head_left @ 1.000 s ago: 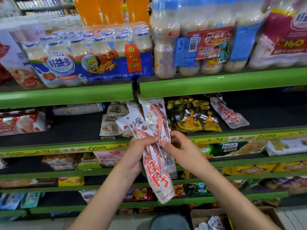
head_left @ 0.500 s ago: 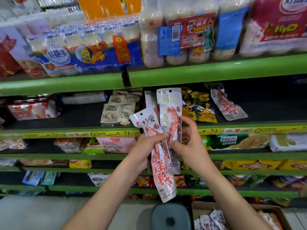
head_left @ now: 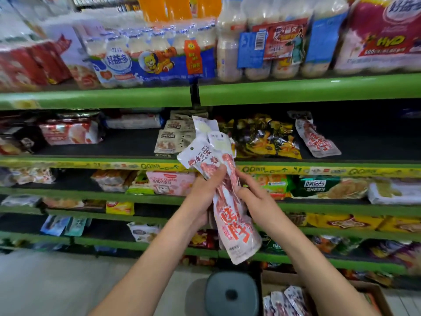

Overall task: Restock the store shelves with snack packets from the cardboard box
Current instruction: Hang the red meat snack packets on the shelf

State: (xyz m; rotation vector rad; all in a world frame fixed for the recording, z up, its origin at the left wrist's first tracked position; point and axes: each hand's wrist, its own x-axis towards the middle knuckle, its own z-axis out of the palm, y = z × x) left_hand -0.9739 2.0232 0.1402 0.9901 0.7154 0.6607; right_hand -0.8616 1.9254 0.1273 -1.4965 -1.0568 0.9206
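Nearest, low right, the cardboard box point(head_left: 373, 293) has glossy packets point(head_left: 284, 302) lying inside. Both hands are up in front of the shelves point(head_left: 296, 92): left hand point(head_left: 205, 192) curled round a bunch of long, shiny white-and-red snack packs point(head_left: 230, 201), right hand point(head_left: 252, 197) pinching the same bunch from the other side. One matching pack point(head_left: 319, 140) lies on the dark shelf behind.
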